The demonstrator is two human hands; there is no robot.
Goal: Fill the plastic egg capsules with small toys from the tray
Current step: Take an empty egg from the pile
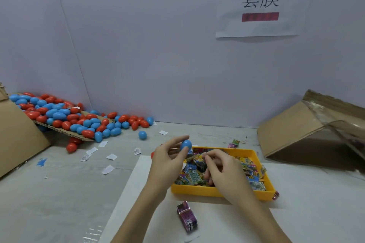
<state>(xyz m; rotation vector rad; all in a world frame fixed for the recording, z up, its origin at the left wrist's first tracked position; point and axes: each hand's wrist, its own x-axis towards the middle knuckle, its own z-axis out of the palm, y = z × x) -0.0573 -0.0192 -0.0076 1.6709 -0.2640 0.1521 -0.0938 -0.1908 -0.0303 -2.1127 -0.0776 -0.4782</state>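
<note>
Eggs point(65, 118) lie heaped at the counter's far left, filled or not I cannot tell. Left hand point(167, 161) pinches a blue capsule point(185, 145); right hand point(223, 171) curls around packets in the full yellow tray point(217, 191).

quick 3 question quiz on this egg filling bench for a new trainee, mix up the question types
1. True or false: the left hand holds a blue egg half.
2. What colour is the tray of small toy packets?
A. green B. yellow C. white
3. Where is the right hand reaching?

Key: 1 true. 2 B. 3 Into the tray, among the packets.
</note>
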